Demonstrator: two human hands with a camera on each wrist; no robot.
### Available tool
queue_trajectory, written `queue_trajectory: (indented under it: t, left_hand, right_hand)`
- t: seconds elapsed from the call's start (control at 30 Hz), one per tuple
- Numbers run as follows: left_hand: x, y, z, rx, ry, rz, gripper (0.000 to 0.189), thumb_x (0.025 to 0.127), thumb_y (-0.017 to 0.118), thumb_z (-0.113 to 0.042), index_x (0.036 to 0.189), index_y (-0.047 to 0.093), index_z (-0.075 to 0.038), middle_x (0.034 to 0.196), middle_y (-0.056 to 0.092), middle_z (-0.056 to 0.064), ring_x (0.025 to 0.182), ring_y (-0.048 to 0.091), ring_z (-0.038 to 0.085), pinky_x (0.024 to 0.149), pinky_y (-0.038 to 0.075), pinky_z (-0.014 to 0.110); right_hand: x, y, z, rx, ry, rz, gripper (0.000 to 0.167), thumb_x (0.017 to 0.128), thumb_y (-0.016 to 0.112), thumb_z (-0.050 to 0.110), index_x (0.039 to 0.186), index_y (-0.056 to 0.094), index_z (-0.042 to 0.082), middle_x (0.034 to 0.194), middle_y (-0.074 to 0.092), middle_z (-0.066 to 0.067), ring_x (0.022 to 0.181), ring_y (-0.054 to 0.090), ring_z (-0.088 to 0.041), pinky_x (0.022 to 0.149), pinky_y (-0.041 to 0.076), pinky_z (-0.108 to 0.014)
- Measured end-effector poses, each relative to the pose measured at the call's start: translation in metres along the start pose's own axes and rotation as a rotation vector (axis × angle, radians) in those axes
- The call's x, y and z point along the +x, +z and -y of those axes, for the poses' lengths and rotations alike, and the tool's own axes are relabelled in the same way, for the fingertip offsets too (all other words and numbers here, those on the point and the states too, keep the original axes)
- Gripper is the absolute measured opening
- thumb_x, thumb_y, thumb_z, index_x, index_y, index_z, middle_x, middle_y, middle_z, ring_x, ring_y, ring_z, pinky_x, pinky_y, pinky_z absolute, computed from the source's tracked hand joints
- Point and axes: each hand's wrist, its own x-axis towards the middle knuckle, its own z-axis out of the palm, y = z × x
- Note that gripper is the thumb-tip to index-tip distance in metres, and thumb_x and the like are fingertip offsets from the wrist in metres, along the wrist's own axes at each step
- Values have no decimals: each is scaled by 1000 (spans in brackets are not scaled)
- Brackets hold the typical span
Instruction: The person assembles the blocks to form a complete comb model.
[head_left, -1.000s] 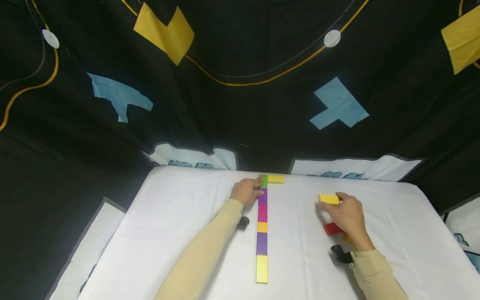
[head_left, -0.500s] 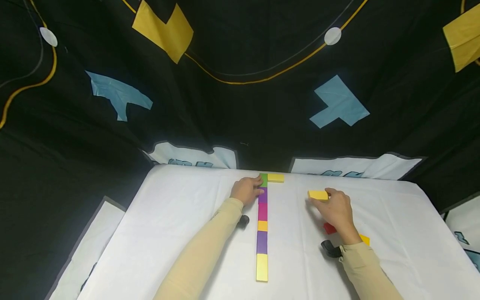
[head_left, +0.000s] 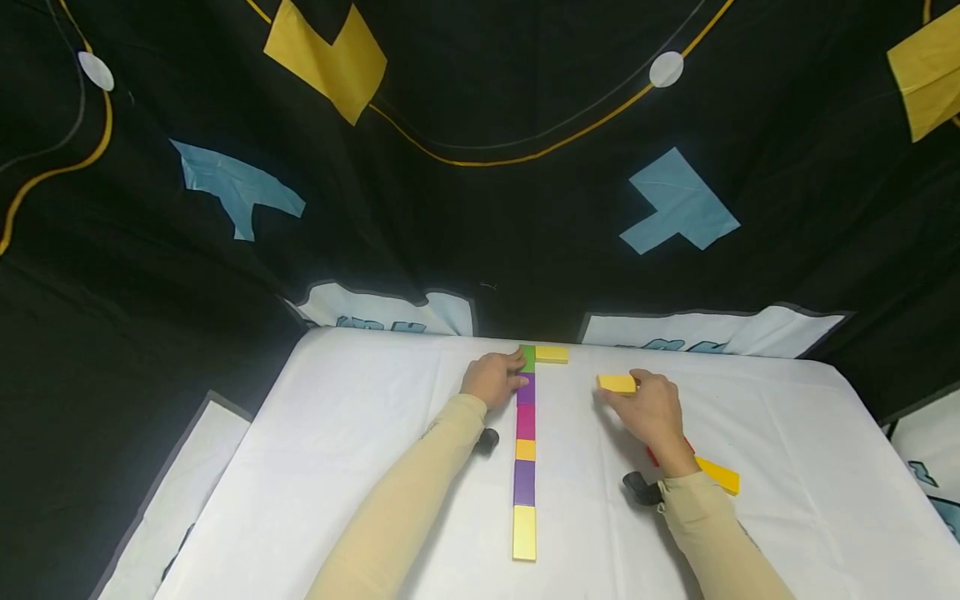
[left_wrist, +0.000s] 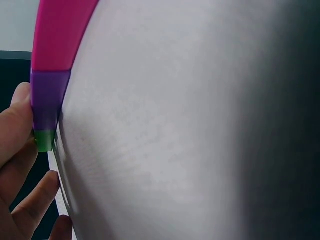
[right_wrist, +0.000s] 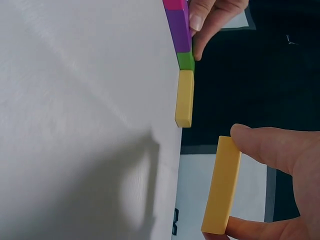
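A straight row of coloured blocks runs along the table toward its far edge. At the far end, my left hand (head_left: pixel 491 380) rests against the row's left side. Its fingertips touch the green block (head_left: pixel 529 358) and its thumb the purple block (left_wrist: pixel 49 97). A yellow block (right_wrist: pixel 185 100) lies at a right angle against the green one. To the right, my right hand (head_left: pixel 651 410) pinches another yellow block (right_wrist: pixel 221 185) by its two ends, held above the table. The magenta block (head_left: pixel 526 422) sits nearer me in the row.
Under the right wrist lie a partly hidden red block (head_left: pixel 689 446) and a yellow-orange block (head_left: pixel 718 475). The row continues nearer me with an orange block (head_left: pixel 526 450), a violet block (head_left: pixel 524 483) and a pale yellow block (head_left: pixel 524 533). A dark curtain (head_left: pixel 450 233) hangs behind the table.
My right hand has carried the yellow block leftward and slightly away from me, nearer the row's far end. More of the yellow-orange block now shows. The left hand has stayed in place.
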Motion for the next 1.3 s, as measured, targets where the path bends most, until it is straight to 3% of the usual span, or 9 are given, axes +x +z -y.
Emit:
queue_trajectory:
  t: [0.53, 0.8, 1.3]
  left_hand:
    - [1, -1, -1, 16, -6, 16, 46, 93, 72, -32, 137, 62, -19, 149, 51, -5, 137, 49, 27, 111, 42, 45]
    - [1, 0, 0, 35, -2, 13, 47, 93, 73, -33, 136, 63, -20, 148, 52, -7, 136, 50, 26, 109, 43, 44]
    - [1, -1, -2, 24, -12, 11, 47, 92, 74, -32, 136, 63, -19, 148, 52, -7, 136, 50, 26, 111, 41, 44]
  right_hand:
    - [7, 23, 21, 7, 14, 22, 74, 86, 75, 39, 139, 52, -7, 132, 57, -28, 117, 48, -41, 99, 48, -55]
    - [10, 34, 28, -6, -66, -19, 71, 83, 77, 39, 133, 58, -8, 124, 63, -27, 112, 55, -41, 94, 50, -53]
    - [16, 52, 40, -16, -88, -34, 70, 83, 77, 40, 131, 61, -8, 123, 64, -27, 114, 56, -43, 94, 49, -54]
